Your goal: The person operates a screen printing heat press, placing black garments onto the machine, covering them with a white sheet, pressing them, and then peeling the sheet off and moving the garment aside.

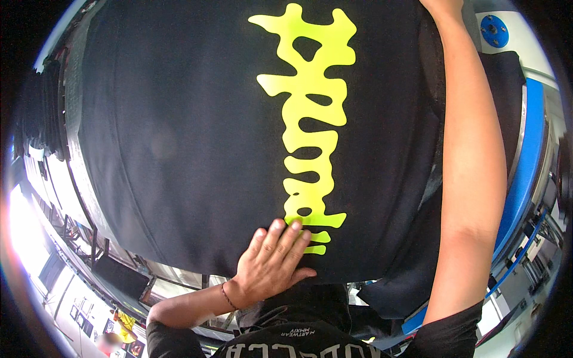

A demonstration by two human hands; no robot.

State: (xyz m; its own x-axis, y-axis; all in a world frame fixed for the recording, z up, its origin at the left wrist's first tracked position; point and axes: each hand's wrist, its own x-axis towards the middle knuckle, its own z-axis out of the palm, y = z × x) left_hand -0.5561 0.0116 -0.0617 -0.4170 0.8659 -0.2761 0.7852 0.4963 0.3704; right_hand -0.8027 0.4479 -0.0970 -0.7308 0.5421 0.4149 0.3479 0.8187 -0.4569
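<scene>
A black cloth garment or panel point(197, 137) lies spread out in front of me and fills most of the head view. Down its right half runs a bright yellow-green print point(310, 140) of wavy lettering. My left hand point(271, 259) rests palm down at the print's near end, fingers stretched out and thumb apart, with nothing held. Along the right side my right arm reaches far forward. Only part of my right hand point(443, 7) shows at the top edge; its fingers are cut off, so whatever they touch is hidden.
More black cloth point(412, 262) hangs at the near right, beside a curved blue machine edge point(525, 155). A blue round disc point(494, 31) sits on a white surface at the far right. Several dark garments point(42, 113) are stacked at the left. Something yellow point(124, 325) shows at the lower left.
</scene>
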